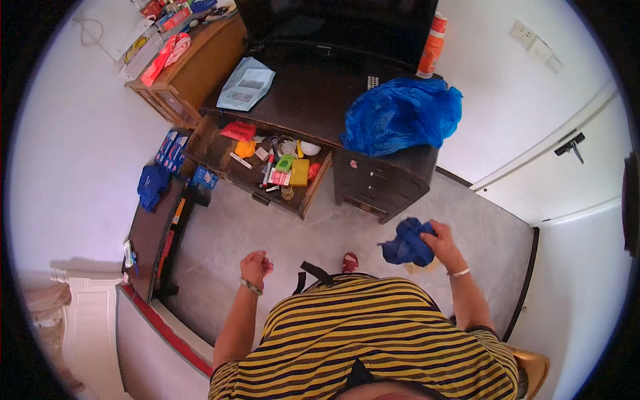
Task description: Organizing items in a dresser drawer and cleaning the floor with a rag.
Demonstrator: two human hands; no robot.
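My right hand (441,241) grips a crumpled dark blue cloth (408,243), which hangs above the grey floor in front of the cabinet. To the left, my left hand (255,268) hovers over the floor with its fingers curled in and nothing visible in them. Ahead of both hands, a wooden drawer (217,152) is pulled out of the dark cabinet (303,93). Inside it lie a red packet (239,131), an orange item (245,149), a yellow box (299,172), a green box (285,164) and other small things. Neither hand touches the drawer.
A blue plastic bag (400,117) and a pale blue packet (246,84) lie on the cabinet, near a television (340,30) and an orange canister (432,47). At left, a low dark table (153,233) bears another blue cloth (153,185). A white door (560,167) stands at right.
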